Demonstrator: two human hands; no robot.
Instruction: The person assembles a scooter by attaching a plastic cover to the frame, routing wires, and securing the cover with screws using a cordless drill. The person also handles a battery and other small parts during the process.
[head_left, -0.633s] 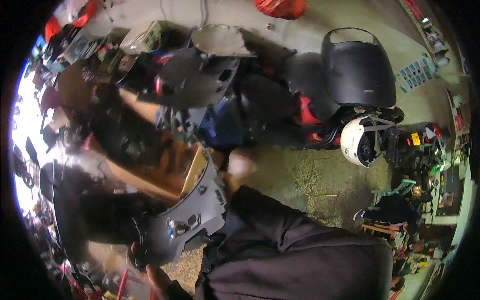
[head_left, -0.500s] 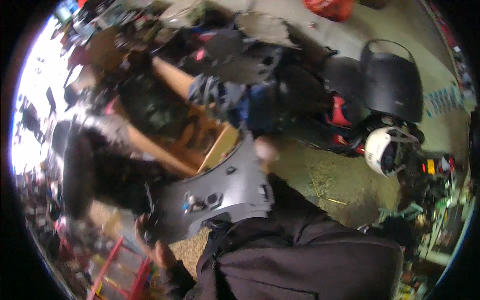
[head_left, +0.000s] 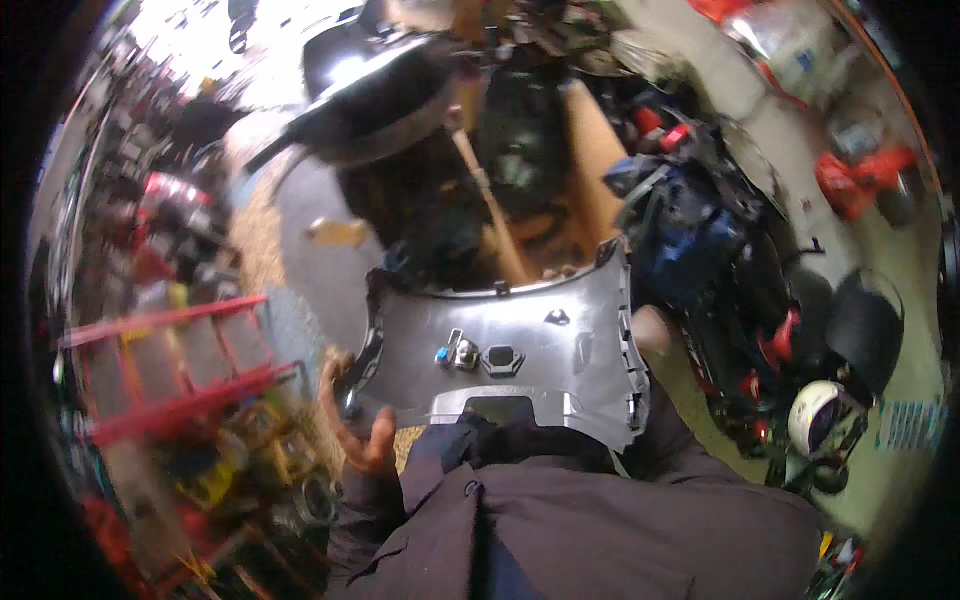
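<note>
Grey moulded plastic scooter panel (head_left: 520,350) gripped at both edges by left hand (head_left: 360,425) and right hand (head_left: 652,335); best carried level, clear of the clutter.

grey panel among reds and blues

the plastic fairing panel (head_left: 520,350) is plain matt grey, with a black hexagonal fitting (head_left: 502,359) and a small blue-tipped silver part (head_left: 444,354) at its middle. left of the panel stands a red metal rack (head_left: 170,370). right of it, a blue-and-black scooter (head_left: 700,250) with red accents, and a white helmet (head_left: 820,420).
</note>
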